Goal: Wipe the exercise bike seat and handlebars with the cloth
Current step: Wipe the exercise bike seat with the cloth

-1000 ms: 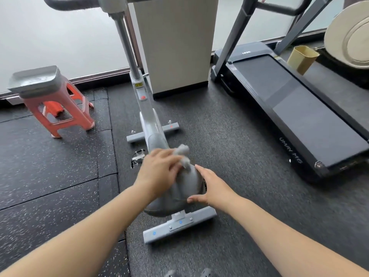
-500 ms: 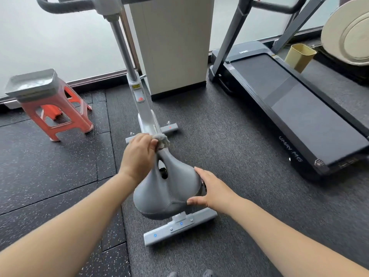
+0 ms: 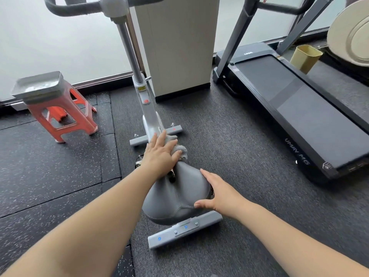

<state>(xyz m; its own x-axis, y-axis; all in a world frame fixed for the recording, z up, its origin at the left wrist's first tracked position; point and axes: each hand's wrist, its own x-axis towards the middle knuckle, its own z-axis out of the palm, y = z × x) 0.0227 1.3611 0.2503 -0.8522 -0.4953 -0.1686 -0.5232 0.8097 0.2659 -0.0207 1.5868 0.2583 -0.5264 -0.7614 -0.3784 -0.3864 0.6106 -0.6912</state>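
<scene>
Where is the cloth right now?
The cloth is in the middle of the head view, under the left hand, at the narrow front tip of the bike seat.

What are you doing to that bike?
A person is cleaning an exercise bike. The left hand presses a grey cloth flat against the narrow front tip of the seat, fingers straight. The right hand rests on the seat's right side, thumb on the rear edge, steadying it. The handlebars up front are not being touched right now.
</scene>
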